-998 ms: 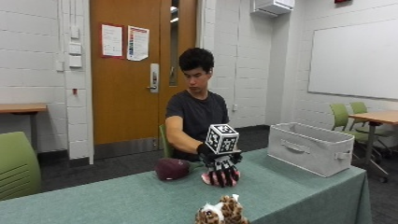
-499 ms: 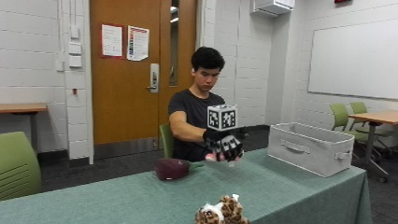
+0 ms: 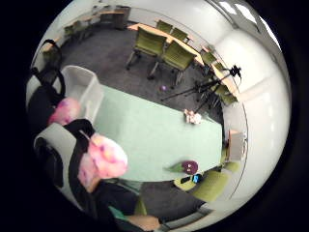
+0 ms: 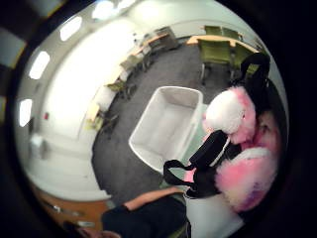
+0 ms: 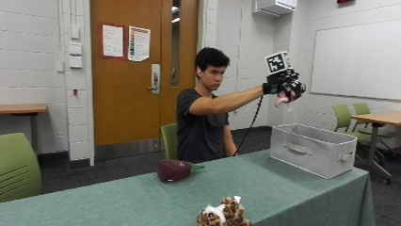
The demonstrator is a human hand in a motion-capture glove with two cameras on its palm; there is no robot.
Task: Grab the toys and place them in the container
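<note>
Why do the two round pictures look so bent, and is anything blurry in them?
Both palm views are strongly wide-angle, curving the table and container. In each, the pink plush toy, close to the lens, looks soft. The outside view stays straight.

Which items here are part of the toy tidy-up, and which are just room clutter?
Job:
gloved right hand gripping pink plush toy, raised above the container
grey container
purple eggplant toy on table
spotted plush toy on table

Lying about:
green chairs
whiteboard
door
</note>
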